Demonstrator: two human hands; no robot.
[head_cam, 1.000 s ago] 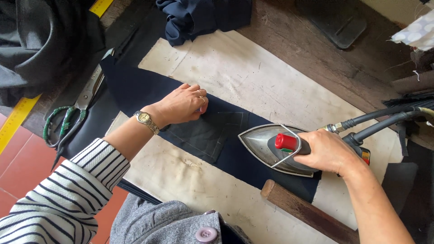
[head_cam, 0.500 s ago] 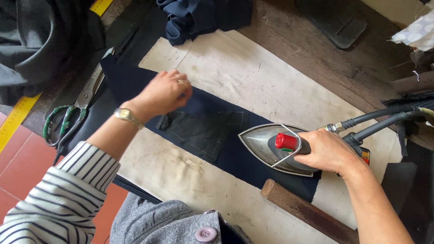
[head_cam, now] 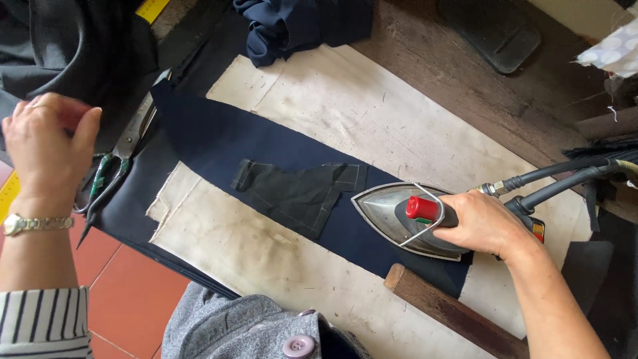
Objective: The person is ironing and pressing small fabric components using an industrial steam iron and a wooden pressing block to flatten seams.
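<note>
My right hand (head_cam: 488, 223) grips the handle of a silver steam iron (head_cam: 392, 213) with a red knob, resting on a long navy fabric strip (head_cam: 219, 136). A darker pocket-shaped piece (head_cam: 299, 193) lies on the strip just left of the iron's tip. My left hand (head_cam: 46, 143), with a wristwatch, is lifted off the cloth at the far left, fingers curled loosely and holding nothing, near green-handled scissors (head_cam: 109, 176).
A stained cream pressing cloth (head_cam: 332, 106) covers the wooden table (head_cam: 465, 86). A wooden block (head_cam: 452, 312) lies at the near edge. Dark garments (head_cam: 299, 23) are heaped at the back and left. Hoses (head_cam: 565, 176) run from the iron to the right.
My left hand has lifted off the navy strip and pulled away to the left, uncovering the dark pocket piece. The iron and my right hand have stayed put.
</note>
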